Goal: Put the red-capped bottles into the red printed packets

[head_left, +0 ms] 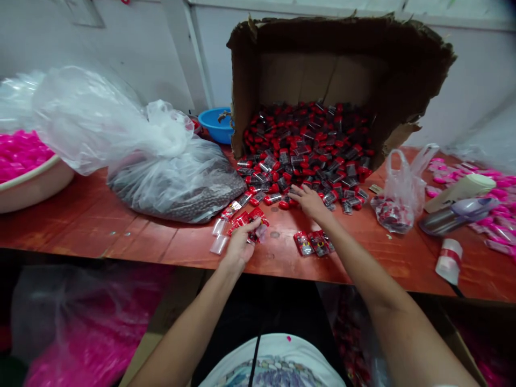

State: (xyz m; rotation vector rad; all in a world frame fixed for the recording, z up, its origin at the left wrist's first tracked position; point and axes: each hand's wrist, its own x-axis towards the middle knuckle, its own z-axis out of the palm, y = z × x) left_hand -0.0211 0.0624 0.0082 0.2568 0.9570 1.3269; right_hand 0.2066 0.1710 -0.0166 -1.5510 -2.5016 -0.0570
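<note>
My left hand (241, 243) is closed around a small red printed packet (256, 226) near the table's front edge. Under and beside it lie more red printed pieces and clear plastic sleeves (220, 244). My right hand (309, 203) reaches to the front of a heap of small clear containers with red ends (306, 145). Its fingers are apart at the edge of the heap, and I see nothing held in them. Between my forearms, a short row of red and black printed packets (310, 243) rests on the table, partly covered by my right arm.
A torn cardboard box (407, 80) lies open towards me, spilling the heap. Left of it are a tied clear bag of dark beads (177, 183), a blue basin (217, 126) and a bowl (48, 180) of pink pieces. On the right stand a small plastic bag (403, 188) and a bottle (455, 215).
</note>
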